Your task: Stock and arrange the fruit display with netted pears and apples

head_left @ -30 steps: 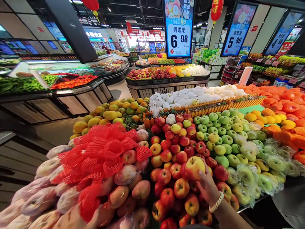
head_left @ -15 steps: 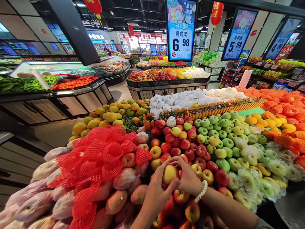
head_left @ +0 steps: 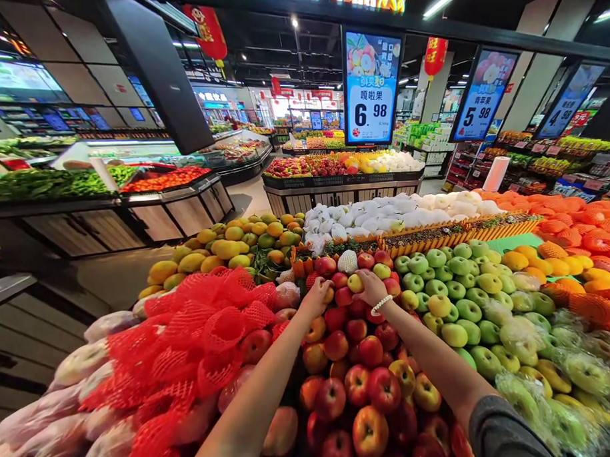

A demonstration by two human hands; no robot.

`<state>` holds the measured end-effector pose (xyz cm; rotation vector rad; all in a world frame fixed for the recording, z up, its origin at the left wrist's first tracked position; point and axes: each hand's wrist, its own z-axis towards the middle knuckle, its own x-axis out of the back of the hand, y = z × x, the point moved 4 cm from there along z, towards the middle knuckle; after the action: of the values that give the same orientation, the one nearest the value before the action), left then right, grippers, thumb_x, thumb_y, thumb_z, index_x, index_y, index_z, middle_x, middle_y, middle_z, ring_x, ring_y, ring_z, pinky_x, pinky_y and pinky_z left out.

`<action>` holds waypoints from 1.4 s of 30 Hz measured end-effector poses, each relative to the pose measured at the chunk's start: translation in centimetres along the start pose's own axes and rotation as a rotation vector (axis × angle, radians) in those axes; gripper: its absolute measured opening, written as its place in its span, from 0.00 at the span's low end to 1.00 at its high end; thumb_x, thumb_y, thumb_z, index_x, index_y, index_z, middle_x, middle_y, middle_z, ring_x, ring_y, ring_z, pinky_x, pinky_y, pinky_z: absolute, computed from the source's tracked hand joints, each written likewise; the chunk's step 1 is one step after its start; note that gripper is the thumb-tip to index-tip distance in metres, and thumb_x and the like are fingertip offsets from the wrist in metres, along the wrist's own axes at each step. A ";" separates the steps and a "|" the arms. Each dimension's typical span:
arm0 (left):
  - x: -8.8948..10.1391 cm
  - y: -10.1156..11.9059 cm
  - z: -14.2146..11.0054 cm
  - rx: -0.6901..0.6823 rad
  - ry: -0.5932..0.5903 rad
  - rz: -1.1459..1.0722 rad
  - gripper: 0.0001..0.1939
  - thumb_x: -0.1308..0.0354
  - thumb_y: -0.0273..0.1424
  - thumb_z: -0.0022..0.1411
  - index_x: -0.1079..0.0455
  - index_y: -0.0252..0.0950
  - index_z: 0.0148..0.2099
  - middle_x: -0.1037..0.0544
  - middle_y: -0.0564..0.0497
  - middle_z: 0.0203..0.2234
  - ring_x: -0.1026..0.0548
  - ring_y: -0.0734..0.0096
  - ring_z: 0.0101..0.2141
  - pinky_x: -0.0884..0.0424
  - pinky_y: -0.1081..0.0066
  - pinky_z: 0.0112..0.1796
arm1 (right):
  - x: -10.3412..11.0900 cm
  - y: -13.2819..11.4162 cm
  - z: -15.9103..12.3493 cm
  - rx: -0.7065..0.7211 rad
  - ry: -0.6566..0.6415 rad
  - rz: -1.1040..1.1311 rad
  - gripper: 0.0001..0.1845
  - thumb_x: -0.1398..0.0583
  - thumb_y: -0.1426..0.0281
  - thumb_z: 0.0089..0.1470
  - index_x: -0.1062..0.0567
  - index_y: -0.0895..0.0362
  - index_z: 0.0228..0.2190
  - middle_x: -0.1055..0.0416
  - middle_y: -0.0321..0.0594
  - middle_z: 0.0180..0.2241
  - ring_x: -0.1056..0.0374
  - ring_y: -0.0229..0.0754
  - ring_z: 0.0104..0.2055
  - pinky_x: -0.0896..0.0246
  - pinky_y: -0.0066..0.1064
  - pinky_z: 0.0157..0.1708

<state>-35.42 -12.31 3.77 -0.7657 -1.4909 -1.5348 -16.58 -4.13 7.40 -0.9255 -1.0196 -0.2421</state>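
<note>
Both arms reach out over the heap of red apples [head_left: 371, 431]. My left hand [head_left: 317, 299] is at the far left part of the heap, fingers curled round an apple [head_left: 329, 295] with a yellowish side showing; most of it is hidden. My right hand [head_left: 371, 288], with a pale beaded band on the wrist, has its fingers bent round a small yellow apple [head_left: 355, 283]. Between and behind the hands lie more red apples, and a white foam-netted fruit [head_left: 347, 261] sits just beyond.
Red foam nets [head_left: 203, 332] cover wrapped fruit on the left. Green apples [head_left: 468, 309] are heaped on the right, some bagged. A low orange fence [head_left: 430, 237] runs behind, with white-netted fruit [head_left: 374, 216] past it. A price screen [head_left: 373, 86] hangs above.
Both hands have moved forward and apart from the near part of the heap, where they held a yellow-red apple together. The view has tilted up slightly.
</note>
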 end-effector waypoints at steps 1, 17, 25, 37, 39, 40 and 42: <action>-0.3 -0.5 0.5 -0.012 -0.037 0.006 0.32 0.39 0.16 0.47 0.34 0.40 0.54 0.32 0.46 0.56 0.25 0.61 0.54 0.30 0.62 0.58 | -0.1 0.3 0.0 0.003 0.002 0.006 0.39 0.24 0.76 0.37 0.26 0.55 0.53 0.26 0.49 0.54 0.29 0.56 0.57 0.35 0.48 0.59; -4.0 3.4 -4.6 0.210 -0.107 0.256 0.22 0.43 0.29 0.63 0.33 0.30 0.58 0.27 0.33 0.56 0.27 0.48 0.57 0.30 0.59 0.54 | 5.2 1.7 -10.2 -0.427 -0.108 1.324 0.26 0.28 0.58 0.48 0.25 0.53 0.47 0.20 0.39 0.44 0.22 0.41 0.41 0.25 0.29 0.38; -5.2 3.8 -2.6 0.296 -0.313 0.334 0.19 0.35 0.35 0.66 0.28 0.33 0.56 0.23 0.40 0.54 0.25 0.52 0.56 0.27 0.53 0.55 | 5.5 1.7 -16.2 -0.725 -0.291 1.528 0.35 0.48 0.42 0.64 0.22 0.62 0.40 0.22 0.44 0.27 0.28 0.38 0.22 0.36 0.24 0.17; -3.7 3.8 -4.9 0.223 -0.080 0.242 0.40 0.27 0.43 0.50 0.35 0.30 0.60 0.25 0.30 0.55 0.25 0.40 0.56 0.30 0.54 0.55 | 9.3 2.7 -18.2 -0.118 -0.080 -0.022 0.34 0.25 0.67 0.38 0.25 0.53 0.49 0.24 0.40 0.43 0.29 0.50 0.45 0.35 0.41 0.48; -2.7 4.1 -5.9 0.206 -0.001 0.205 0.38 0.29 0.44 0.52 0.36 0.32 0.60 0.26 0.32 0.55 0.24 0.42 0.55 0.29 0.55 0.55 | 8.4 2.7 -18.2 -0.035 -0.170 -0.183 0.40 0.26 0.73 0.35 0.26 0.55 0.53 0.25 0.45 0.47 0.31 0.54 0.50 0.37 0.42 0.51; -2.1 4.2 -6.4 0.209 0.037 0.186 0.38 0.31 0.45 0.53 0.37 0.32 0.60 0.26 0.33 0.55 0.24 0.43 0.54 0.28 0.56 0.54 | 7.7 2.7 -18.1 -0.005 -0.220 -0.220 0.41 0.26 0.75 0.35 0.26 0.56 0.54 0.25 0.45 0.47 0.31 0.54 0.50 0.37 0.42 0.52; -1.0 4.2 -7.7 0.224 0.106 0.151 0.36 0.34 0.46 0.57 0.39 0.32 0.60 0.26 0.35 0.54 0.23 0.46 0.53 0.26 0.57 0.51 | 6.4 2.7 -17.6 0.044 -0.311 -0.260 0.39 0.27 0.75 0.37 0.25 0.57 0.54 0.25 0.46 0.48 0.31 0.54 0.51 0.37 0.41 0.52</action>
<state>-30.32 -19.45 4.05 -0.6401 -1.4615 -1.2524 -0.62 -14.28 7.66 -0.8038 -1.4302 -0.2970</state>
